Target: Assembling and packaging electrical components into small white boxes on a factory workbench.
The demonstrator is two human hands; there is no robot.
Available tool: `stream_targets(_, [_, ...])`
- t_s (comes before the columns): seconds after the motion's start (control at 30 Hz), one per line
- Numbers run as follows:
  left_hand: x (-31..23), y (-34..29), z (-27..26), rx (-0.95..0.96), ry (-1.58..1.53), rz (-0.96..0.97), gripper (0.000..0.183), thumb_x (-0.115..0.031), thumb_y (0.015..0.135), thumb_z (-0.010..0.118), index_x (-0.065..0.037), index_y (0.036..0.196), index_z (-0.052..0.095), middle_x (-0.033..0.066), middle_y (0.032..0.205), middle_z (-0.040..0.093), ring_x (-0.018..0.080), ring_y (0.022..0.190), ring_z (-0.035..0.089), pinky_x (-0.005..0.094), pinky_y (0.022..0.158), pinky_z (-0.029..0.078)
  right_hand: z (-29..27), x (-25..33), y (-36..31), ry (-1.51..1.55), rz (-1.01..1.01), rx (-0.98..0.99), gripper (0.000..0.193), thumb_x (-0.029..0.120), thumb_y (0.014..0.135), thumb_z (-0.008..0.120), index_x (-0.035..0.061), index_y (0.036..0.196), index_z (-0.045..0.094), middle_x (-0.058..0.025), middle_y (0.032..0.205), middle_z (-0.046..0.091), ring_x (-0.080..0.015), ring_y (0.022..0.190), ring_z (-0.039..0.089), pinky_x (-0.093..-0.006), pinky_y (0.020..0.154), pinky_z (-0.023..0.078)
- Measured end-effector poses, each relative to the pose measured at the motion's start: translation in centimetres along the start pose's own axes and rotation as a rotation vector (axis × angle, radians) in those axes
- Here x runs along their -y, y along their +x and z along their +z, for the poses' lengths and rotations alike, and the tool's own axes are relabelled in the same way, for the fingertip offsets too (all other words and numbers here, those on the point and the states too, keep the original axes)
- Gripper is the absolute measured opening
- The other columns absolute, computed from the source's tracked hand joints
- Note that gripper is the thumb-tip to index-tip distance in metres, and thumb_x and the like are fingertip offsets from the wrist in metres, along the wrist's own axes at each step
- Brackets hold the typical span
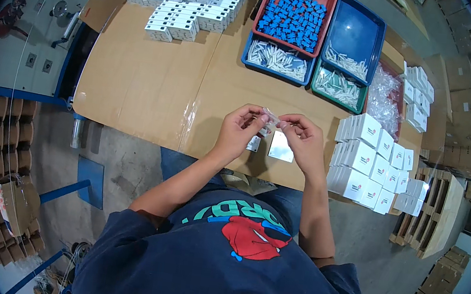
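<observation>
Between my two hands, just above the near edge of the cardboard-covered table (154,87), is a small transparent plastic bag (270,116). My left hand (242,129) pinches one side of it. Fingers of my right hand (304,139) close on the other side. Whatever is inside the bag is too small to make out. Under my hands lies a flat white square box or lid (281,147). Beside it, partly hidden by my left hand, is a small white piece with dark marks (253,143).
A red tray (255,17) holds many blue parts. Blue trays (358,24) and a green tray (359,108) hold small white pieces. Transparent bags (384,97) fill another container. White boxes (363,157) stack at right; white boxed units (190,9) stand far left. A wooden pallet (436,213) is beyond.
</observation>
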State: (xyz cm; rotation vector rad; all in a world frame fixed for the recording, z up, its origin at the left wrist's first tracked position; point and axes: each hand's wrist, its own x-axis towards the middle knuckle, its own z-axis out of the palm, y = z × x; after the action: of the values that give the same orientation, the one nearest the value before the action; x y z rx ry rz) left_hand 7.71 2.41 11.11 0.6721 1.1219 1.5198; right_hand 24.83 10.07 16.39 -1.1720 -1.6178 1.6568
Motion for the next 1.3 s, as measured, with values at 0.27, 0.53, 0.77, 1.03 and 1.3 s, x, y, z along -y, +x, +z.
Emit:
stream_targets(0.27, [0.2,0.0,-0.1,-0.008,0.000,-0.046,0.019,-0.015,0.105,0.065,-0.001,0.118,0.067,0.0052,0.103,0.073,0.0111,0.090,0.069,0.0276,0.075,0.061,0.3,-1.6,0.5,-0.064,-0.091,-0.038,0.012,0.007,0.098,0.069,-0.0016,0.106,0.073,0.0022,0.081,0.069,-0.0005,0.071,0.057,-0.0202,0.061,0.041])
stream_targets(0.53, [0.3,-0.3,0.2,-0.029,0.049,-0.015,0.018,-0.014,0.105,0.064,-0.001,0.117,0.068,0.0066,0.105,0.075,0.0115,0.093,0.070,0.0279,0.078,0.060,0.5,-1.2,0.5,-0.122,-0.082,-0.049,0.012,0.007,0.096,0.071,-0.0011,0.104,0.072,0.0041,0.075,0.065,-0.0005,0.065,0.052,-0.0212,0.058,0.040])
stream_targets(0.77, [1.0,-0.3,0.0,-0.008,0.042,0.007,0.020,-0.014,0.105,0.064,0.000,0.119,0.068,0.0065,0.105,0.075,0.0125,0.095,0.071,0.0273,0.082,0.058,0.5,-1.8,0.6,-0.010,-0.034,-0.054,0.010,0.006,0.096,0.071,-0.0010,0.103,0.072,0.0031,0.076,0.066,-0.0013,0.068,0.056,-0.0206,0.060,0.041])
stream_targets(1.03, [0.7,-0.2,0.0,-0.015,0.039,-0.036,0.021,-0.014,0.106,0.063,0.000,0.120,0.067,0.0065,0.105,0.075,0.0120,0.094,0.071,0.0271,0.078,0.059,0.1,-2.0,0.7,-0.018,-0.029,-0.039,0.011,0.006,0.095,0.072,-0.0013,0.103,0.072,0.0022,0.078,0.067,-0.0019,0.069,0.057,-0.0206,0.062,0.043])
stream_targets(1.3, [0.7,-0.1,-0.1,-0.015,0.059,-0.035,0.019,-0.014,0.106,0.062,-0.001,0.118,0.068,0.0075,0.105,0.077,0.0123,0.094,0.072,0.0272,0.075,0.060,0.0,-2.3,0.7,-0.010,-0.003,-0.033,0.011,0.007,0.096,0.072,-0.0025,0.102,0.072,0.0003,0.082,0.071,-0.0019,0.071,0.058,-0.0198,0.062,0.044])
